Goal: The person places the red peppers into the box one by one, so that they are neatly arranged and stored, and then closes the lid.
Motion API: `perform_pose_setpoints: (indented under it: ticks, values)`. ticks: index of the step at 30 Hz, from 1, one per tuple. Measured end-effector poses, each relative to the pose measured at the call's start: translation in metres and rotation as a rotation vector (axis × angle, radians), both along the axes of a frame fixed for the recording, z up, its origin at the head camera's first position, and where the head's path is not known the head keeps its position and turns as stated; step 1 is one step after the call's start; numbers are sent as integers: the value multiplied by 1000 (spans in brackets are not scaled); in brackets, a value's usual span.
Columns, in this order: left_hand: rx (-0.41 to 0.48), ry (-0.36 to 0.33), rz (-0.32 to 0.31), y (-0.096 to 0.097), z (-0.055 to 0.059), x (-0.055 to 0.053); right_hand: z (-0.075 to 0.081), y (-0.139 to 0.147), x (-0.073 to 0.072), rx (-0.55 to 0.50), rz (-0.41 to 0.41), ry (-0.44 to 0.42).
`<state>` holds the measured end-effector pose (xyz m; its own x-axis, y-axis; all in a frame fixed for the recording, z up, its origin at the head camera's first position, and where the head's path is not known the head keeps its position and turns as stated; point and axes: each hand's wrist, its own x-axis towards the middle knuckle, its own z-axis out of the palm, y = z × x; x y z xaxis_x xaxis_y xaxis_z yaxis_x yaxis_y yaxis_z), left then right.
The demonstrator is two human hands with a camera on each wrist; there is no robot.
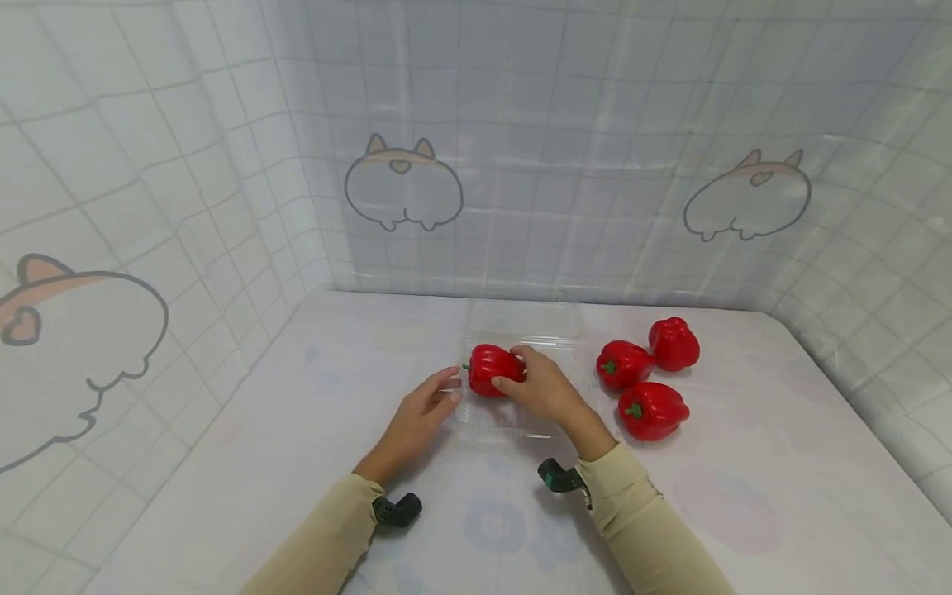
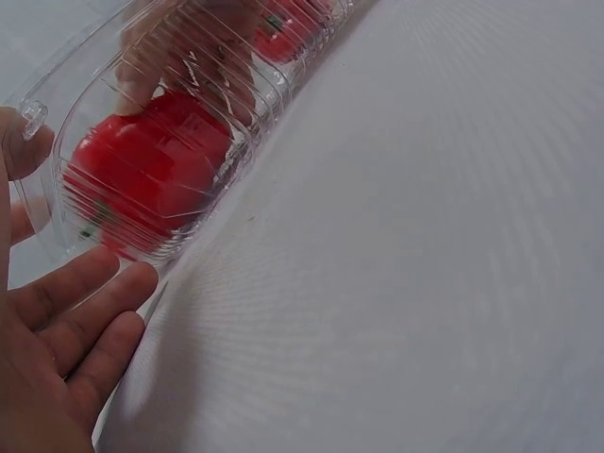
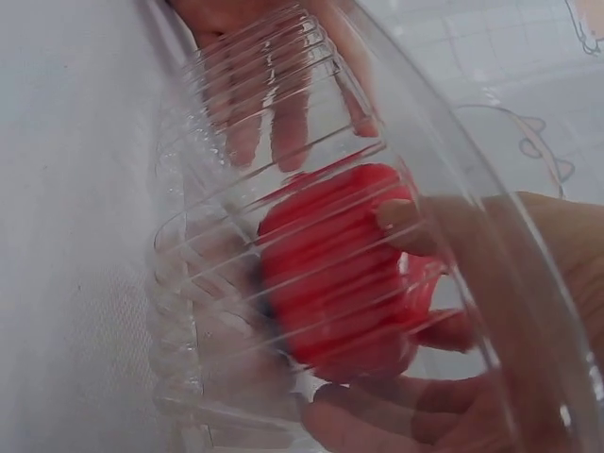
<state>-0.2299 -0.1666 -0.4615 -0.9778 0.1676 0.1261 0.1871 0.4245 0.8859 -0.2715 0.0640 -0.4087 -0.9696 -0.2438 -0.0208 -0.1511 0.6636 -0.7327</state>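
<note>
A red bell pepper (image 1: 489, 368) lies on its side within a clear plastic container (image 1: 491, 420), its green stem facing left. My right hand (image 1: 549, 388) grips the pepper from the right, thumb on the near side and fingers on the far side. Through the ribbed wall in the right wrist view, the pepper (image 3: 330, 274) shows between thumb and fingers. My left hand (image 1: 416, 417) is at the container's left edge. Its fingers are extended beside the wall in the left wrist view, holding nothing; whether they touch the plastic I cannot tell.
To the right of the container, three more red bell peppers sit close together: one nearer (image 1: 653, 411), one in the middle (image 1: 623, 365) and one farther back (image 1: 673, 344). The container's transparent lid (image 1: 521, 316) lies folded back toward the gridded rear curtain (image 1: 550, 190).
</note>
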Motion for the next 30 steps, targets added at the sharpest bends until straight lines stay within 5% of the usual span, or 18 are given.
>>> perform_pose_setpoints:
  ticks: [18,30]
  values:
    - [-13,-19,31,1,1,0,11,22,7,-29,-39,48]
    - [5,-8,20,1,-1,-2,35,77,30,-14,83,137]
